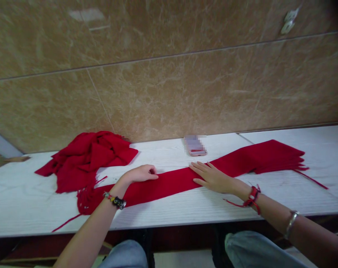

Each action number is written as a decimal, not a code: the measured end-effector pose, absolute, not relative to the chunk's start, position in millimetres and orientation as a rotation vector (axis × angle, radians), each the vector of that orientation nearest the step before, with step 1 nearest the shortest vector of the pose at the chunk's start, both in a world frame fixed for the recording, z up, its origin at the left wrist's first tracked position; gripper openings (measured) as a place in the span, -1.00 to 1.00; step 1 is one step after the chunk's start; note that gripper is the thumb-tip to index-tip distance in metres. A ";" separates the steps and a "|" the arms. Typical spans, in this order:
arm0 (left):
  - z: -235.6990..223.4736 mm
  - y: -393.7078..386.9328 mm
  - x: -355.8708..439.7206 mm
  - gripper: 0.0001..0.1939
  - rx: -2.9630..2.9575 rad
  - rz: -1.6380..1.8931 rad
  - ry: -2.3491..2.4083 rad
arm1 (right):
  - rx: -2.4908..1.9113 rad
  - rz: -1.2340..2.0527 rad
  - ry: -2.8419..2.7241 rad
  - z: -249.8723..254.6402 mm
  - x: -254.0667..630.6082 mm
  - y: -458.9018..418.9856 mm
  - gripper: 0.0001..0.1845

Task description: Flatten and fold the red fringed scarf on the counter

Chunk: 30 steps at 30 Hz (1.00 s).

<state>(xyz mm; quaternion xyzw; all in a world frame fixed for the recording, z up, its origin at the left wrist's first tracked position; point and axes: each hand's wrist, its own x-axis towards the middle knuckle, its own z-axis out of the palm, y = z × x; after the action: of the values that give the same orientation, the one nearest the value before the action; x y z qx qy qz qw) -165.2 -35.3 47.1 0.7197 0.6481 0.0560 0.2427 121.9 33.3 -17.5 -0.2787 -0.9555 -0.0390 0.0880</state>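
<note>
A long red scarf (241, 162) with fringed ends lies stretched across the white table (169, 212). My left hand (139, 174) rests on its upper edge near the middle, fingers curled loosely against the cloth. My right hand (210, 175) lies flat on the scarf just to the right, fingers stretched out and together, pointing left. A beaded bracelet sits on my left wrist, a red string and a metal bangle on my right arm.
A crumpled heap of red scarves (87, 156) lies at the back left of the table. A pink phone (196, 146) lies near the marble-tiled wall (169, 74), just behind my right hand. My knees in jeans show below the table's front edge.
</note>
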 end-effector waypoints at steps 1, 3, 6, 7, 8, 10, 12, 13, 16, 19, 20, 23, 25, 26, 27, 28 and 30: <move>46.2 -31.8 -164.9 -0.74 1.947 0.170 1.755 | -0.838 -0.110 -2.848 -17.2 121.8 33.1 -0.38; 42.6 -26.0 -163.4 -0.71 1.912 0.192 1.741 | -0.858 -0.093 -2.861 -16.2 121.6 32.5 -0.37; 35.6 -22.0 -160.8 -0.77 1.891 0.206 1.739 | -0.884 -0.065 -2.875 -14.7 121.4 31.5 -0.37; 33.6 -22.2 -160.1 -0.78 1.895 0.219 1.743 | -0.893 -0.055 -2.874 -14.4 121.5 31.2 -0.37; 31.9 -23.0 -159.4 -0.78 1.901 0.233 1.751 | -0.902 -0.047 -2.874 -14.2 121.5 31.0 -0.38; 29.6 -25.8 -158.2 -0.75 1.915 0.250 1.776 | -0.914 -0.033 -2.878 -13.9 121.4 30.7 -0.38; 28.4 -28.5 -157.4 -0.73 1.925 0.239 1.813 | -0.919 -0.033 -2.883 -14.2 121.3 30.5 -0.39; 28.2 -29.5 -157.1 -0.75 1.929 0.227 1.837 | -0.921 -0.039 -2.883 -14.5 121.4 30.6 -0.39; 30.1 -32.9 -155.5 -0.86 1.956 0.190 1.914 | -0.911 -0.071 -2.869 -16.1 122.0 31.2 -0.41; 36.9 -41.7 -149.6 -0.79 2.017 0.173 1.976 | -0.886 -0.090 -2.878 -17.3 123.0 31.9 -0.41; 40.0 -46.2 -146.4 -0.78 2.066 0.170 2.012 | -0.884 -0.093 -2.884 -16.9 122.9 31.8 -0.41; 48.7 -61.7 -136.5 -0.75 2.284 0.107 2.012 | -0.896 -0.124 -2.868 -11.8 119.3 28.1 -0.44; 51.7 -69.9 -132.3 -0.69 2.360 -0.002 1.889 | -0.873 -0.151 -2.850 -5.2 113.5 22.7 -0.47; 52.3 -72.7 -131.4 -0.67 2.351 -0.049 1.828 | -0.842 -0.147 -2.853 -1.5 109.9 19.3 -0.48; 52.6 -74.7 -131.1 -0.67 2.331 -0.083 1.790 | -0.800 -0.126 -2.867 1.8 106.1 15.7 -0.48; 52.9 -76.0 -131.4 -0.67 2.310 -0.105 1.777 | -0.750 -0.087 -2.892 4.5 102.4 12.3 -0.47; 54.5 -78.3 -132.5 -0.65 2.266 -0.131 1.780 | -0.660 0.020 -2.949 7.1 96.4 6.8 -0.45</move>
<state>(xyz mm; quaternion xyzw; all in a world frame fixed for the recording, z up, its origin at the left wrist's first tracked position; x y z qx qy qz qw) -132.5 -78.3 54.5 0.7791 0.6119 -0.0450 0.1284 96.4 6.8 7.1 -0.2179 -0.9741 0.0065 0.0596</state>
